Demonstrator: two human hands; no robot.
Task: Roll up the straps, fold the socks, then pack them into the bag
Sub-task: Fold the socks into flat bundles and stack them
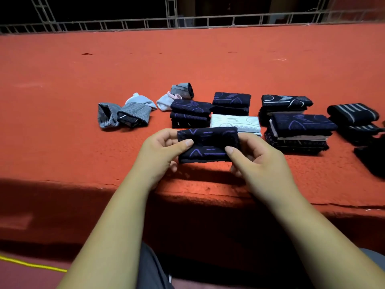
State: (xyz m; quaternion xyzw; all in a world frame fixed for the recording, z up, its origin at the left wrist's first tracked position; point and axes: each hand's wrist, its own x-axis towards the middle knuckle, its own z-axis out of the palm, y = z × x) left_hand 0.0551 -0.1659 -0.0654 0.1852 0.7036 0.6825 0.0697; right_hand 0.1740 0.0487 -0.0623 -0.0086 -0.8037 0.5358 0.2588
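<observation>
A folded dark navy sock with purple lines (pixel 208 143) is held just above the red carpeted ledge (pixel 83 126). My left hand (pixel 162 151) pinches its left end, thumb on top. My right hand (pixel 256 157) pinches its right end the same way. Behind it lie stacks of folded dark socks (pixel 190 113), (pixel 231 103), (pixel 285 105), (pixel 300 130) and a white patterned folded piece (pixel 235 122). Grey and white rolled socks (pixel 125 114), (pixel 179 95) lie to the left. No bag is in view.
A striped black folded stack (pixel 354 119) and a dark cloth (pixel 373 157) sit at the right edge. The ledge drops off in front of my arms. A metal railing (pixel 187 21) runs along the far side. A yellow cord (pixel 31 264) lies on the floor at lower left.
</observation>
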